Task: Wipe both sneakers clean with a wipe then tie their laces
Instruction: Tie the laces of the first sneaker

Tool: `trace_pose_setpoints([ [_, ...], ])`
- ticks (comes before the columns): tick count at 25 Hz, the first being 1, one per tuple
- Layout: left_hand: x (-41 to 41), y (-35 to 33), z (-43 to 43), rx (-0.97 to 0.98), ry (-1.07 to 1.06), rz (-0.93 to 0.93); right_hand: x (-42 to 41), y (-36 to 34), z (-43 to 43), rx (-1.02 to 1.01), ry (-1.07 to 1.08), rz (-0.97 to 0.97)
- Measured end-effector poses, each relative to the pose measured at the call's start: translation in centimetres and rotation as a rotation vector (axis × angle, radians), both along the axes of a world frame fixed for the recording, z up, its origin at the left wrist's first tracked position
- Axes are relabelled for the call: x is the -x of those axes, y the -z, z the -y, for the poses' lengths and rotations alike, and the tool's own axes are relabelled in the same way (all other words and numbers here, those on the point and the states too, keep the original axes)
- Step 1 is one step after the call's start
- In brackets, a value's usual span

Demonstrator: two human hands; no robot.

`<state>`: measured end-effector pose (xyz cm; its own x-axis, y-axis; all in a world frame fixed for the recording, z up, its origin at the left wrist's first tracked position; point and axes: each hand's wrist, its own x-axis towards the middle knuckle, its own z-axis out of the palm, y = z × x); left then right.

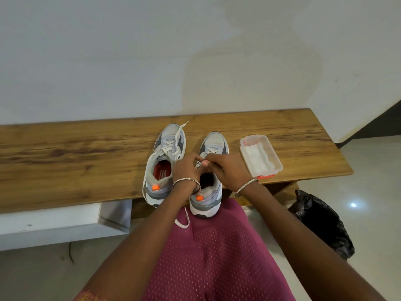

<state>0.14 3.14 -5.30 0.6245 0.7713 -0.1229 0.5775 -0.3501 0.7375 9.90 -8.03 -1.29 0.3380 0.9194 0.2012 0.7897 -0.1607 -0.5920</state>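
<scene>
Head view looks down on two grey-and-white sneakers standing side by side on the table [65,153], at the middle of its near edge. Both have their long axes running from near edge to far edge, toes toward the far edge and the wall, heels hanging a little over the near edge.

The left sneaker [171,137] has its loose lace [180,132] trailing forward over the toe, and its red insole shows. Both hands meet over the tongue of the right sneaker [213,141]. The left hand [186,168] has its fingers curled and pinches the lace [202,160] against the thumb. The right hand [227,170] is curled too, its fingertips pinching the same lace just beside the left hand's. A white lace end [183,222] loops down below the near edge between the two heels.

A clear box [272,148] holding white wipes [257,159] sits right of the right sneaker, toward the table's right end, lying at a slant. A black bag [323,222] lies on the floor past that end.
</scene>
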Motion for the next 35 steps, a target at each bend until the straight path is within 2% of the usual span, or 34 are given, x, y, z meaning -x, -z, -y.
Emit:
trace_pose_setpoints([
  [5,0.0,-0.1,0.2,-0.062,0.015,-0.042,-0.9,0.3,0.7,0.082,-0.036,-0.131],
  [10,-0.9,-0.3,0.7,-0.287,0.099,-0.279,-1.9,-0.6,3.2,0.234,-0.022,-0.080],
  [18,-0.9,-2.0,0.1,-0.399,0.005,-0.243,-2.1,-2.1,3.1,0.377,0.171,-0.023],
  [22,-1.3,-2.3,-0.8,-0.410,0.024,-0.254,-1.1,-3.3,3.4,0.310,0.173,-0.197],
  [25,-1.7,-2.1,0.2,-0.469,0.097,-0.381,-0.9,-3.7,3.1,0.210,0.212,-0.299],
  [28,-1.7,-1.2,1.1,-0.496,0.137,-0.473,-0.8,-3.6,2.6,0.202,0.250,-0.356],
  [31,-1.6,-1.1,0.9,-0.432,0.078,-0.456,-1.1,-3.4,1.9,0.198,0.317,-0.517],
  [35,-1.8,-1.7,0.5,-0.334,0.053,-0.320,-1.8,-4.5,0.5,0.136,0.389,-0.743],
])
